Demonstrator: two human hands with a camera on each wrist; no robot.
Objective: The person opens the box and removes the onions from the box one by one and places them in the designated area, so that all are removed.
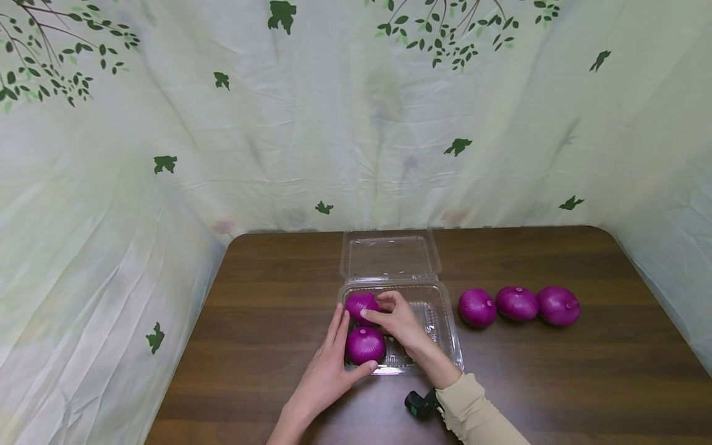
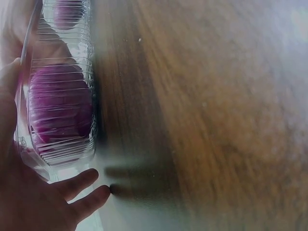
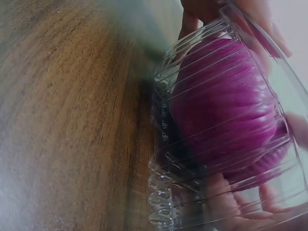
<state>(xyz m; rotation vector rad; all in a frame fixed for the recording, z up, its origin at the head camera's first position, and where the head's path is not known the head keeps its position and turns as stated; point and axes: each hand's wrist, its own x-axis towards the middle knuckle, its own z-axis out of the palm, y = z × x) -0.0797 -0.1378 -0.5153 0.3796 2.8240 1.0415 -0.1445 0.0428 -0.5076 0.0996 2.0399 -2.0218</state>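
Note:
A clear plastic clamshell container (image 1: 448, 334) lies open on the table, with two purple onions along its left side. My right hand (image 1: 402, 322) pinches the far onion (image 1: 360, 304) between thumb and fingers. The near onion (image 1: 365, 346) sits in the front left corner, where my left hand (image 1: 329, 376) rests. Its fingers lie straight along the container's left wall and its thumb reaches over the front rim. Through the ribbed plastic, an onion (image 2: 60, 103) shows in the left wrist view; the near onion (image 3: 221, 106) fills much of the right wrist view.
The lid (image 1: 389, 256) is folded back toward the curtain. Three more purple onions stand in a row right of the container: the nearest onion (image 1: 477, 308), a middle onion (image 1: 517, 303) and an outer onion (image 1: 559, 306). A black wrist device (image 1: 419, 405) sits by the right sleeve.

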